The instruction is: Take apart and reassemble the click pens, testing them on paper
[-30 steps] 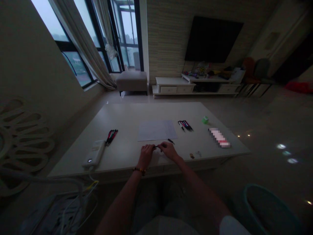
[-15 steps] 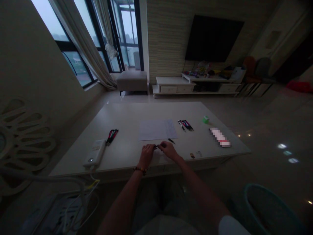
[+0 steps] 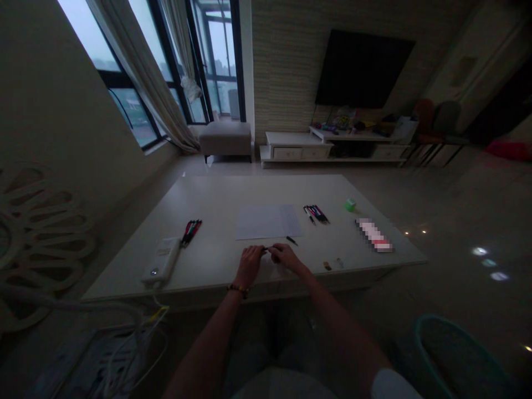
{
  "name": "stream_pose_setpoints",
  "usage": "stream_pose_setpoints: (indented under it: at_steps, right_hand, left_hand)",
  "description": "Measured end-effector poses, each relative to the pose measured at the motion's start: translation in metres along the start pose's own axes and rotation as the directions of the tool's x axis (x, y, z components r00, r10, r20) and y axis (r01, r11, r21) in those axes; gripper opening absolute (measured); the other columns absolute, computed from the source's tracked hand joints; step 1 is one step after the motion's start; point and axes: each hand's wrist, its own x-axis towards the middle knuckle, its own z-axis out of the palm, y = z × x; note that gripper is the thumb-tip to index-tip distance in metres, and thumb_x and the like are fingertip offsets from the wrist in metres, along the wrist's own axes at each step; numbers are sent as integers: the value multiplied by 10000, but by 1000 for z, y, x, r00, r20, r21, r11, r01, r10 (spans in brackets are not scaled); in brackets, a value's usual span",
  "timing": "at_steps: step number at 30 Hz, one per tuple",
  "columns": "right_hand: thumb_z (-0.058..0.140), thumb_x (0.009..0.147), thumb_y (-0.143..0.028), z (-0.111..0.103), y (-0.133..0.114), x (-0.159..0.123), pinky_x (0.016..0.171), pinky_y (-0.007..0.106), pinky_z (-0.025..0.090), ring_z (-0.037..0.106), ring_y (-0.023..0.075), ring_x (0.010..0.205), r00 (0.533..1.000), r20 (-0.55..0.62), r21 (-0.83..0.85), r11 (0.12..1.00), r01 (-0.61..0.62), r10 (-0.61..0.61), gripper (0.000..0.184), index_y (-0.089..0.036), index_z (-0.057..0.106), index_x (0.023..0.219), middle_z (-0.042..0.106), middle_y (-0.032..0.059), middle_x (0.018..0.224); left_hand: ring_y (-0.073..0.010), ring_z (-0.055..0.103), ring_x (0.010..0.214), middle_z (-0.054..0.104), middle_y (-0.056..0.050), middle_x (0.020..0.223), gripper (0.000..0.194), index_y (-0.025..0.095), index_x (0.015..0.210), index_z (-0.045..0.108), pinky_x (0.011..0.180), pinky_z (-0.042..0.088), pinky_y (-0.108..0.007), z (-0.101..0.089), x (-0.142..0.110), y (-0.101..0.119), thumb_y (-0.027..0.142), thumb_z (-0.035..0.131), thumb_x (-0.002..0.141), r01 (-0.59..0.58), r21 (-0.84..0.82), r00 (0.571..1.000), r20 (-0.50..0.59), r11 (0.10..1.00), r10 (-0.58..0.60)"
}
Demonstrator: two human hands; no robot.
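Observation:
Both hands meet near the front edge of the white table [image 3: 216, 194]. My left hand [image 3: 249, 264] and my right hand [image 3: 286, 257] pinch the two ends of a thin dark pen [image 3: 266, 249] held between them, fingers closed. A small dark pen part [image 3: 291, 240] lies just beyond my right hand. A sheet of paper [image 3: 267, 221] lies past the hands. A bunch of pens [image 3: 316, 214] lies to the paper's right, another bunch of red and dark pens [image 3: 190, 231] to its left.
A white power bank [image 3: 161, 260] with a cable lies at the table's left front. A small green cube [image 3: 349, 204] and a pinkish box [image 3: 373, 235] sit on the right. Two tiny items [image 3: 332, 264] lie near the front edge. A teal basket [image 3: 457, 354] stands on the floor, lower right.
The hands stay together on the pen with only slight finger movement. The view shifted a little.

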Motion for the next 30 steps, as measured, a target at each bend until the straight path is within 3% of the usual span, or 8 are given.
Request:
stream_pose_setpoints:
  at_steps: [4, 9, 14, 17, 21, 24, 30]
  right_hand:
    - [584, 721, -466, 3, -1, 0, 472, 212, 372, 478, 97, 469, 995, -89, -5, 999, 42, -42, 295, -172, 576, 749, 534, -34, 541]
    - [488, 792, -504, 4, -8, -4, 478, 219, 351, 455, 98, 442, 990, -126, -197, 980, 37, -63, 398, -168, 553, 589, 482, -26, 451]
    - [530, 765, -501, 0, -9, -5, 514, 216, 361, 480, 102, 508, 977, -166, -279, 957, 81, -131, 353, -163, 576, 676, 535, -18, 549]
    - [458, 808, -519, -2, -8, -4, 498, 218, 345, 463, 101, 475, 986, -146, -315, 949, 31, -80, 431, -161, 550, 585, 492, -19, 478]
    - [524, 763, -533, -3, -7, -3, 503, 214, 357, 489, 106, 503, 991, -111, -291, 956, 37, -73, 389, -159, 581, 674, 550, -12, 549]
    - [428, 819, -536, -2, -5, -4, 504, 217, 353, 468, 100, 469, 993, -103, -301, 953, 17, -51, 467, -163, 549, 566, 500, -15, 478]
    - [446, 809, -519, -3, -3, -6, 513, 215, 346, 471, 103, 495, 994, -82, -304, 951, 50, -79, 424, -166, 561, 604, 508, -23, 509]
  left_hand:
    - [-170, 533, 823, 615, -41, 876, 157, 193, 970, 514, 731, 366, -315, -1, 0, 1, 266, 393, 901, -8, 3, 1000, 8, 1000, 8]
    - [-170, 533, 830, 610, -42, 876, 167, 198, 971, 516, 751, 362, -323, 0, 0, 0, 273, 382, 906, -17, 24, 1000, 0, 1000, 17]
    - [-168, 524, 815, 605, -36, 862, 159, 199, 943, 519, 737, 358, -319, 1, 0, 1, 277, 385, 905, -19, 40, 999, 29, 999, 18]
    - [-168, 523, 813, 604, -35, 847, 151, 199, 934, 521, 748, 357, -323, -1, 0, 2, 271, 392, 903, -27, 38, 999, 29, 999, 26]
    - [-171, 523, 815, 606, -41, 858, 149, 195, 949, 520, 738, 360, -321, -2, 0, 3, 269, 401, 899, -16, 37, 1000, 19, 999, 16]
    - [-168, 522, 805, 604, -38, 842, 143, 197, 930, 526, 741, 362, -319, -3, 0, 3, 267, 406, 897, -38, 30, 999, 34, 999, 37]
    - [-169, 521, 805, 600, -37, 837, 144, 197, 937, 525, 743, 358, -319, -2, 0, 3, 264, 404, 898, -56, 43, 997, 47, 997, 54]
